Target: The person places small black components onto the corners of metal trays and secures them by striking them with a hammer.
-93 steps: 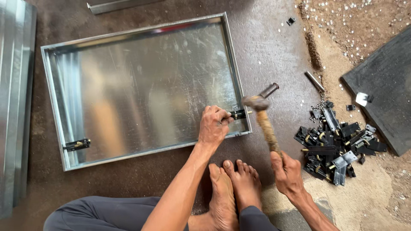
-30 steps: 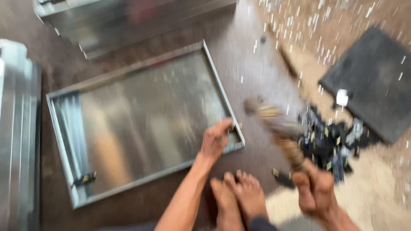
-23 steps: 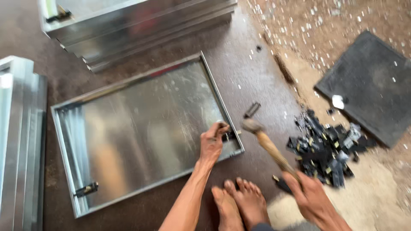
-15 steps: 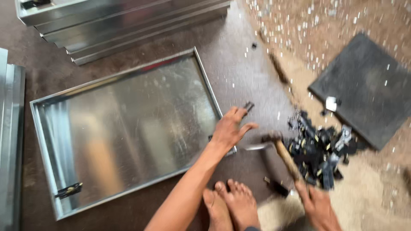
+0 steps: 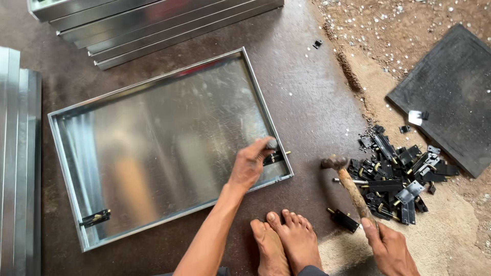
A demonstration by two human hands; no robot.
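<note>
Fingers of the left hand (image 5: 250, 164) curl down onto a black latch bolt (image 5: 276, 156) at the right rim of a shallow galvanized sheet-metal tray (image 5: 153, 148), thumb and fingertips closed around it. Right hand (image 5: 391, 248) wraps tight around the wooden handle of a hammer (image 5: 350, 184), whose head hangs just beside a heap of black latch bolts (image 5: 401, 171) on the floor. Another bolt (image 5: 94, 219) sits fixed at the tray's left rim. Bare feet (image 5: 284, 240) rest below the tray – stacked metal trays (image 5: 163, 23) lie above it, a dark mat (image 5: 450, 92) to the right.
</note>
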